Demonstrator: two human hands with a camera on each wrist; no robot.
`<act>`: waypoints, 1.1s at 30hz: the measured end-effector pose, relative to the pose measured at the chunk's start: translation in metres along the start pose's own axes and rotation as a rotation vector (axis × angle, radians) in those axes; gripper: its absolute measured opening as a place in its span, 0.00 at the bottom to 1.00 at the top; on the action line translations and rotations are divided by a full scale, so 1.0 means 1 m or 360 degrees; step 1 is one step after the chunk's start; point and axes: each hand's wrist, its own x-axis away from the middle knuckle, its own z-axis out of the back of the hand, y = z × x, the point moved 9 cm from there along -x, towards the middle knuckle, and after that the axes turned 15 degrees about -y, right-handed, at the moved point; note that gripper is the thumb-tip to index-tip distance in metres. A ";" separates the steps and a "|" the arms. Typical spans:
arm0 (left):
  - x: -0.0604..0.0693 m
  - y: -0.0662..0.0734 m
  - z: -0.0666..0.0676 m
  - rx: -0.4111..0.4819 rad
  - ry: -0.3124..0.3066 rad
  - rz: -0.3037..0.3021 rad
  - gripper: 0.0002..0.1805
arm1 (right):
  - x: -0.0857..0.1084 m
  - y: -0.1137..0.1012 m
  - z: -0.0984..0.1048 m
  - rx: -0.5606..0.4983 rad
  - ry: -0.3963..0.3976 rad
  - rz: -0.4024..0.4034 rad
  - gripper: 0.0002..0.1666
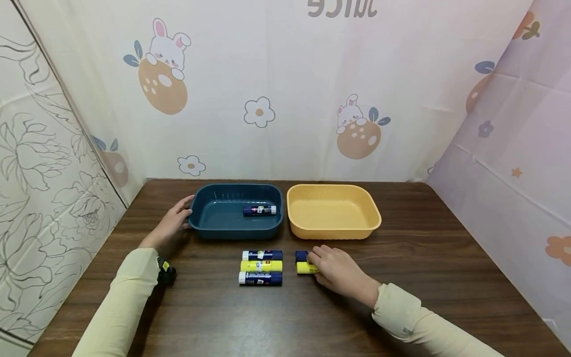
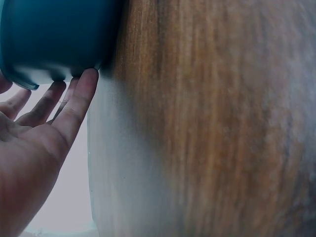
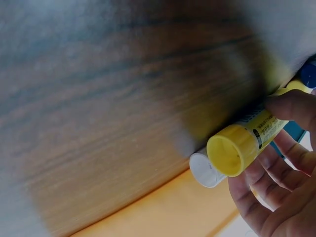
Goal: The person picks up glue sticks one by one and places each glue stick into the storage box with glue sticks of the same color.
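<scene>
Looks like the grab step to me. The right hand (image 1: 339,272) is curled on the yellow stick (image 1: 306,268) of the pair on the right, thumb on the near side and fingers over the far side. That pair lies on the worktop (image 1: 209,317), just near of the yellow tray (image 1: 334,233). Can't tell if the stick is off the wood, or if the grip takes in the blue stick (image 1: 301,256) tucked right against its far side.

The left hand (image 1: 171,220) is well apart from the right one, fingers fairly straight, tips on the left end of the blue tray (image 1: 236,234), holding nothing else. Thumb's hard to make out.

Next move, I'd guess, calls for a firm pinch and a clean lift, without knocking the neighbour loose.

Other stuff around: a row of three just left of the pair, with a far blue one (image 1: 262,255), a yellow middle one (image 1: 261,266) and a near blue one (image 1: 260,278), all lying flat. One more stick (image 1: 259,210) lies in the blue tray, toward the right. Nothing shows inside the yellow tray.

In the way? Mostly that snug neighbour, plus the tray walls for anything heading far.
</scene>
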 end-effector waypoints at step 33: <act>-0.001 0.000 -0.001 0.0025 -0.0009 -0.0016 0.30 | 0.001 0.025 0.071 0.0133 0.0296 0.0034 0.17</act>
